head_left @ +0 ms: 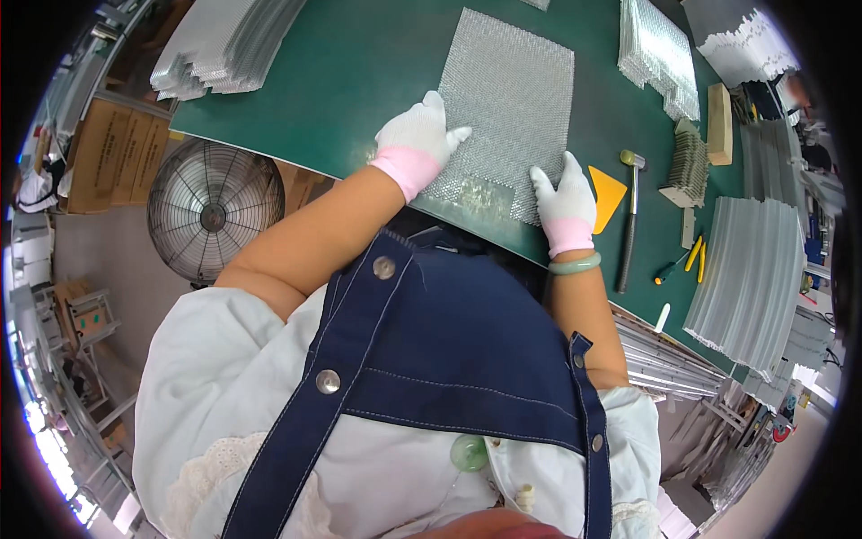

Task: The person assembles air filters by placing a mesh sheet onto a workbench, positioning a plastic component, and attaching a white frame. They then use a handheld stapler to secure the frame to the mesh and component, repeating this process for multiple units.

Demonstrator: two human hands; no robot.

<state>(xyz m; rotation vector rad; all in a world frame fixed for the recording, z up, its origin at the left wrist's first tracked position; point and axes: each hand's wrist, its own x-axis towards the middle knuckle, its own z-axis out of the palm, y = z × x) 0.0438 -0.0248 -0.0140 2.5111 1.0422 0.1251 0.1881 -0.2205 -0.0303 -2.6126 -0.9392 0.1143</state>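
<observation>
A silvery panel of fine honeycomb mesh (516,85) lies flat on the green tabletop in front of me. My left hand (416,142), in a white glove with a pink cuff, rests at the panel's left edge, thumb spread away from the fingers. At the lower right edge is my right hand (566,199), gloved alike, its thumb and fingers also apart. Neither hand visibly closes round anything. Near the panel's front edge is a shiny, clearer patch (486,197). A yellow flat scraper-like piece (608,199) lies just right of my right hand.
Right of the scraper lie a hammer (631,216), yellow-handled pliers (695,254) and a wooden block (719,124). Stacked mesh sheets stand at the far left (235,45), far right (658,54) and near right (747,278). A floor fan (215,217) stands left of the table (350,54).
</observation>
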